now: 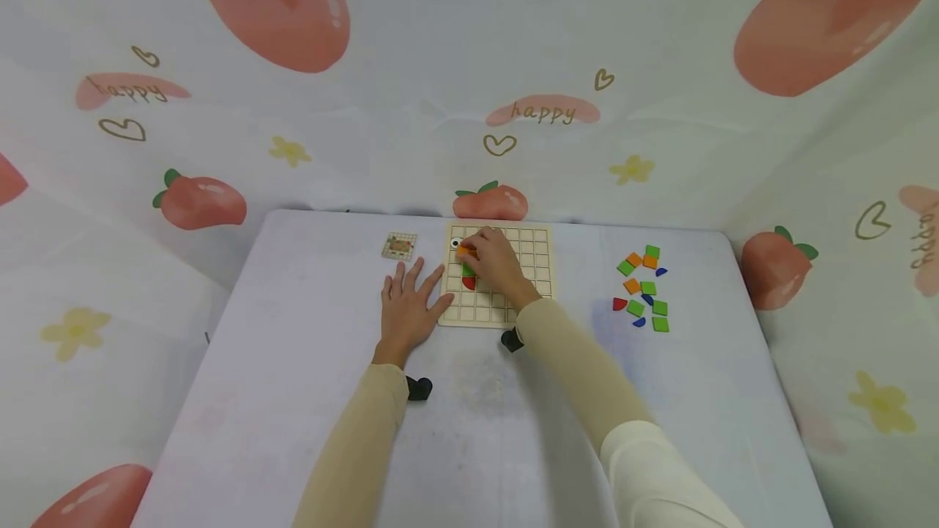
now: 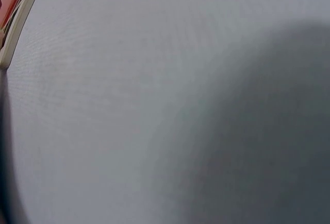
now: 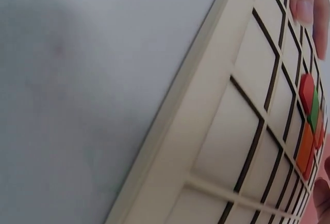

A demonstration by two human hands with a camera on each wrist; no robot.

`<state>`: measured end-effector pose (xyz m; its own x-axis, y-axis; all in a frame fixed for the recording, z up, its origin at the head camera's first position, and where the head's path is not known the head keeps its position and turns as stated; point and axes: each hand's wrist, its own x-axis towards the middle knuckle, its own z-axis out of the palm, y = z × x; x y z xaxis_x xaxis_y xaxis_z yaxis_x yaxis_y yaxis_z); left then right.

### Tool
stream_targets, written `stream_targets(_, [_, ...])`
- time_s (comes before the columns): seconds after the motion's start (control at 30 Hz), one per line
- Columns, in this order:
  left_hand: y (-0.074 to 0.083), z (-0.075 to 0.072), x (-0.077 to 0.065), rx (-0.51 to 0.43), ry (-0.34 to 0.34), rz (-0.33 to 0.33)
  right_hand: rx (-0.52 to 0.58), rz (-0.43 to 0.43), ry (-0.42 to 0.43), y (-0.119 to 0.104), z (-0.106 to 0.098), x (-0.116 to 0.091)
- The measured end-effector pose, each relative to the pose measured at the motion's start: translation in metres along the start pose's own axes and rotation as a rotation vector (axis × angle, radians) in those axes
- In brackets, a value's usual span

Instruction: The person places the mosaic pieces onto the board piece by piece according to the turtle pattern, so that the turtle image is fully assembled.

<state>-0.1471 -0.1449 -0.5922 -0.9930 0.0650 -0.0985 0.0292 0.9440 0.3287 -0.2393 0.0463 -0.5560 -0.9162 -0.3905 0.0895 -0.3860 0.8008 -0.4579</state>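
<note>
Pale board of raised-edged squares

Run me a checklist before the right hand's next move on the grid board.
1. Grid board flat on the table: ok.
2. Left hand at the board's left edge, thumb on it: ok.
3. Right hand pinching the orange piece: ok.
4. Orange piece seated in a square: cannot tell, partly hidden.
5. Printed card uncovered: ok; its details are too small to read.
6. Loose pieces gathered in one stack: not ok, scattered.
</note>
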Motion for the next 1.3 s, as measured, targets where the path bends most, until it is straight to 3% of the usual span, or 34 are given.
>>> stream_targets(0.37, [-0.002,0.002,0.001,0.004,0.006,0.009,-0.008,-0.025,-0.016,-0.009,0.007,0.003])
stream_targets(0.9, [-0.002,0.003,0.001,0.001,0.017,0.009,-0.041,0.002,-0.014,-0.004,0.007,-0.001])
stream_targets(1.3, [0.0,0.001,-0.001,0.0,0.015,0.0,-0.194,-0.013,-0.016,-0.004,-0.005,-0.008])
